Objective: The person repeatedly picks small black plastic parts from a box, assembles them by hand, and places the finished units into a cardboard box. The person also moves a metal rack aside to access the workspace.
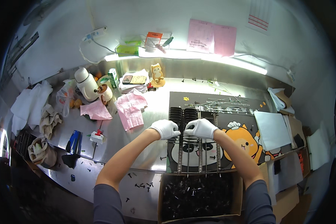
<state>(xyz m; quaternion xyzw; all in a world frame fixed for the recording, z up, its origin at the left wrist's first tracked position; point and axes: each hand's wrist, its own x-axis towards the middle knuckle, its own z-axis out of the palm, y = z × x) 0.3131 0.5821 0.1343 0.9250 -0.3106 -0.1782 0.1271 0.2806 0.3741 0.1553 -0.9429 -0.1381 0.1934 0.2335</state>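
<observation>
My left hand [165,129], in a white glove, is closed at the left side of a row of stacked black ribbed parts [176,114]. My right hand [201,129], also gloved, is pinched just to its right, with a small gap between the two. Whatever lies in the fingertips is too small to make out. Under my hands, notched metal rails [200,158] run toward me, with thin metal rods between them. They rest on a dark mat [231,100] printed with cartoon animals.
An open cardboard box [161,199] of small black pieces stands at the near edge. Loose black pieces [142,185] lie left of it. Thin metal rods [227,101] lie at the mat's far side. Pink papers [130,108], a white thermos [86,84] and a blue tool [74,142] sit left.
</observation>
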